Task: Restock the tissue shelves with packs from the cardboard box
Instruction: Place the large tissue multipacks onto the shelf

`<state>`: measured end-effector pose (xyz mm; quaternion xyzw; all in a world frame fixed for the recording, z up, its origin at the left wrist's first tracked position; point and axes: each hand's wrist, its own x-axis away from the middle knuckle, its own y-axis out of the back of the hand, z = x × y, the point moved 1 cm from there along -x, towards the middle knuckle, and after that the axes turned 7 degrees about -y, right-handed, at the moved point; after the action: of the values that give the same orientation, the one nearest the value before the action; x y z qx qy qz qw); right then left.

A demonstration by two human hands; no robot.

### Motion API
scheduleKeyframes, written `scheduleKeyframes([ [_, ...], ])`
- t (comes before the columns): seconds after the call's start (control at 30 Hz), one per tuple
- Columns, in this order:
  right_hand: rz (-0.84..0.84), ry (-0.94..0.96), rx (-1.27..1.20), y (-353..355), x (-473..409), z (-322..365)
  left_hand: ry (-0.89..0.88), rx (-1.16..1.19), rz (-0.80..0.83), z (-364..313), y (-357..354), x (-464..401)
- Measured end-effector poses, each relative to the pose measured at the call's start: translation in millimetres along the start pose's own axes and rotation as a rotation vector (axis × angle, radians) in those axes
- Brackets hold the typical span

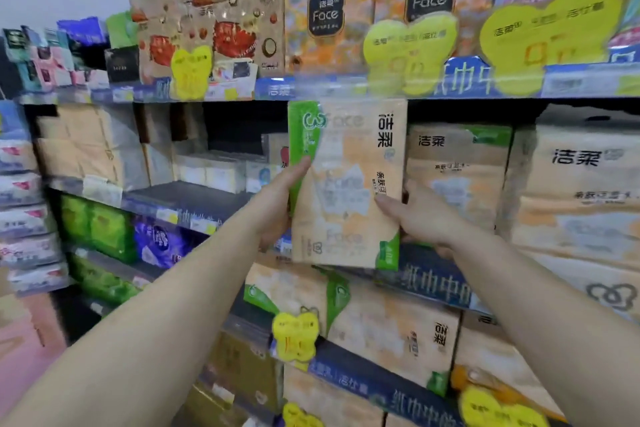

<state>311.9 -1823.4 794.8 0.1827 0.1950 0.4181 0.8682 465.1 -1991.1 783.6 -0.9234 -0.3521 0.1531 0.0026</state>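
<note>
Both hands hold one beige-and-green tissue pack [346, 184] upright at the mouth of the middle shelf [429, 274], just left of the same-brand packs [457, 177] already standing there. Dark gap behind and to the left of the pack looks like the open slot.

Step in hand, as I judge it: seating the pack on the shelf. To do it well: keep it upright, print facing out, slide it straight back into the gap until its right face sits flush against the neighbouring packs, front edge in line with theirs. Watch the yellow price tags [408, 55] hanging from the shelf above, since the pack top is close under that rail. Soft wrap, so push with flat palms, don't squeeze.

Grip: left hand [277, 204] lies along the pack's left side, fingers fairly straight and pressing the green edge. Right hand [415, 215] clasps the lower right side, thumb across the front face, fingers wrapped behind and hidden. Pack is fully carried between the two.

Cardboard box not in view.
</note>
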Motion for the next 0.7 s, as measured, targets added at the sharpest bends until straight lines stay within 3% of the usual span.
scheduleKeyframes([
  [0.17,-0.141,-0.043,0.016,-26,-32,-2,-0.046,0.093,0.149,16,23,-69],
  [0.37,-0.264,-0.110,0.050,-44,-52,-15,0.024,0.014,0.275,43,36,-114],
  [0.47,-0.260,-0.156,-0.027,-47,-58,-21,0.054,-0.025,0.346,44,34,-126],
  [0.7,-0.151,-0.227,0.111,-53,-58,-40,0.061,0.053,0.352,59,32,-133],
])
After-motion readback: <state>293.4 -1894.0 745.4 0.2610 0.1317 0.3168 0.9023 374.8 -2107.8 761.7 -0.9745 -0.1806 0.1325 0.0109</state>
